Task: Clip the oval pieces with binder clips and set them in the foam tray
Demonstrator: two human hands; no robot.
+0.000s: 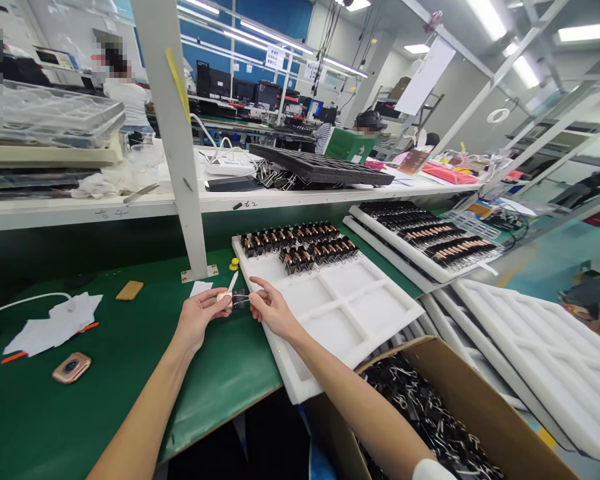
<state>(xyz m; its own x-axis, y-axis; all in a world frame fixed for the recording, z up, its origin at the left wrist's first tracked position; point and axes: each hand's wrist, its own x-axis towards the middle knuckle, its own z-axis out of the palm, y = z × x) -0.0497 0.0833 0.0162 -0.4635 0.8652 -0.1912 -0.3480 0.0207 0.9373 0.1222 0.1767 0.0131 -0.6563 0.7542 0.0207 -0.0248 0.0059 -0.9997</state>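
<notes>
Above the front of the green table, my left hand (200, 318) pinches a small copper-toned part (225, 298), mostly covered by the fingers. A black binder clip (239, 299) sits against that part, between my two hands. The fingers of my right hand (274, 312) are closed on the clip's wire handles. Just right of my hands lies a white foam tray (305, 293) with compartments. Rows of black binder clips with copper-coloured parts (300, 243) fill its far compartments. Whether the clip's jaws are gripping the part cannot be made out.
A cardboard box (460, 393) of loose binder clips stands at lower right. More foam trays are stacked right (545, 360) and behind (445, 267). White papers (55, 325), a smartwatch-like object (72, 367) and a tan pad (130, 291) lie left. A metal post (173, 133) rises ahead.
</notes>
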